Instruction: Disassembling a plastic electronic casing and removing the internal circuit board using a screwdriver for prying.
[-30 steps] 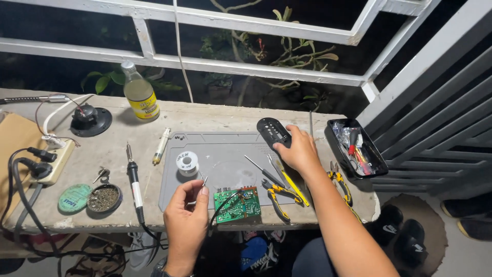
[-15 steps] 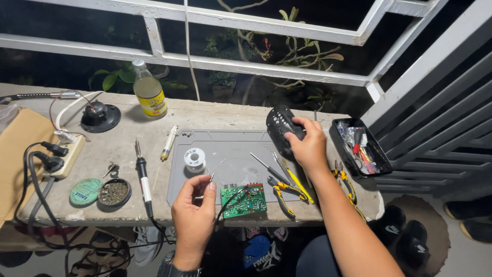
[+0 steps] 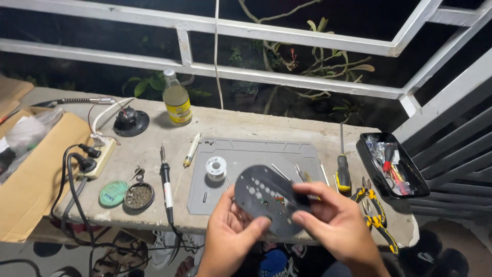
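Both gripping a dark perforated cover [image 3: 264, 197] above the grey mat [image 3: 246, 154]: left hand [image 3: 233, 236] underneath, right hand [image 3: 333, 225] pinching its edge. Solder spool [image 3: 216, 166], soldering iron [image 3: 165, 182], screwdriver [image 3: 342, 172] and pliers [image 3: 373, 210] close around. Mat's front portion hidden behind cover and hands.

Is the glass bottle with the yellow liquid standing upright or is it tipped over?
Upright. The bottle stands on its base on the concrete ledge near the railing, its neck pointing straight up and its cap on.

hands hide the green board; cardboard box [image 3: 31, 174] cut off left.
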